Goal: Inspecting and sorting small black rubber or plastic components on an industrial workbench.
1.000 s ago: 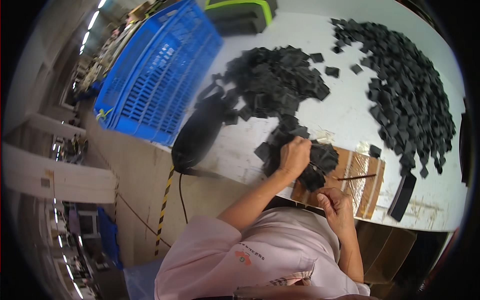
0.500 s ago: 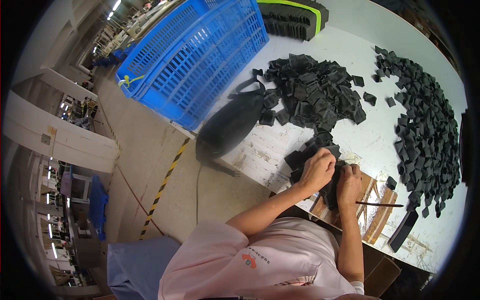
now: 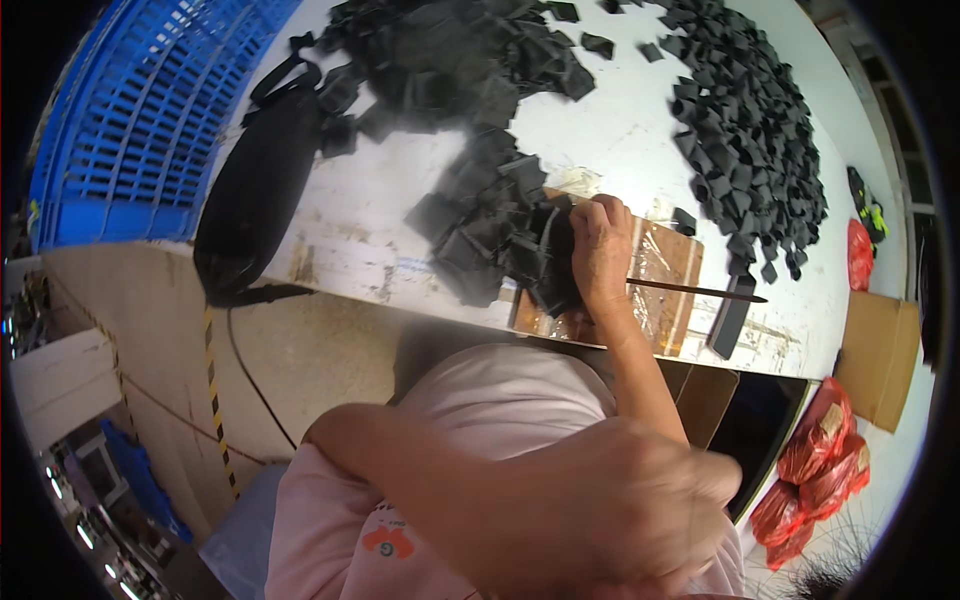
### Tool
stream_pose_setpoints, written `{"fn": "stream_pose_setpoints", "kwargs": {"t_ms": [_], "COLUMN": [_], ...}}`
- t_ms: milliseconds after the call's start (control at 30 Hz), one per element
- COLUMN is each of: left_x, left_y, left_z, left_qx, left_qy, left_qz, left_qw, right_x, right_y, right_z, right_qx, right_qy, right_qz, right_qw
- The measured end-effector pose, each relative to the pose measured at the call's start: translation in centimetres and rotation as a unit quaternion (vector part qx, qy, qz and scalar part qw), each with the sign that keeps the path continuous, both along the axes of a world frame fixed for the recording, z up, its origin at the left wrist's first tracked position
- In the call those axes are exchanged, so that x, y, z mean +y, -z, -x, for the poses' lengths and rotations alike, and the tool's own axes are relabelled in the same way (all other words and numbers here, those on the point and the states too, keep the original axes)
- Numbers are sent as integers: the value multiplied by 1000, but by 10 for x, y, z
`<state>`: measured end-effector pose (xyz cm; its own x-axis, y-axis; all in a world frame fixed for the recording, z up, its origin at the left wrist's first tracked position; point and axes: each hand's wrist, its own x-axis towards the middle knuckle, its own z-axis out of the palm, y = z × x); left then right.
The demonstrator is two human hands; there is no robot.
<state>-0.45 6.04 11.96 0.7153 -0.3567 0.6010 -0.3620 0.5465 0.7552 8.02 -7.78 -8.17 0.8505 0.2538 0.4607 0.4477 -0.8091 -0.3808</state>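
My right hand [image 3: 603,235] rests over the board at the table's front, fingers curled on a black fabric piece [image 3: 558,250] at the edge of a small black heap [image 3: 480,210]. From under the heel of that hand a thin, dark, pointed rod [image 3: 700,291] sticks out to the right; whether the hand grips it is hidden. My left hand [image 3: 650,500] is raised close in front of my chest, away from the table. Motion smears its fingers, and nothing in it can be made out. The brown wooden board [image 3: 672,265] has clear tape across it.
Larger piles of black pieces lie at the back [image 3: 440,60] and along the right [image 3: 750,130]. A black bag-like bundle [image 3: 255,200] lies left, beside a blue crate [image 3: 130,130]. A dark block [image 3: 731,318] sits right of the board. Red bags [image 3: 820,470] and a carton [image 3: 880,360] stand beyond.
My left hand has left the black pieces and come up across my chest. My right hand stays at the small heap. The view has turned rightward, bringing red bags and a carton in.
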Motion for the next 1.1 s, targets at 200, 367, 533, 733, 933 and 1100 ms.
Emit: {"fn": "stream_pose_setpoints", "kwargs": {"t_ms": [200,367,533,733,933,1100], "left_x": [25,11,11,12,6,-19], "left_y": [43,89,97,101,109,111], "left_z": [3,-32,-42,-46,-42,-18], "left_qx": [146,380,458,467,427,275], "left_qy": [-54,-130,-49,-1,-83,-235], "left_qz": [129,-122,-146,-162,-229,-198], "left_qw": [979,908,875,869,871,911], "right_x": [-11,-25,-25,-30,-26,-20], "right_y": [-53,-77,-82,-77,-79,-100], "right_z": [17,32,39,43,42,65], "right_qx": [159,290,317,356,147,180], "right_qy": [-12,-57,-98,-100,-61,-62], "right_qz": [-238,-456,-484,-467,-200,-268], "right_qw": [958,839,810,803,967,944]}}
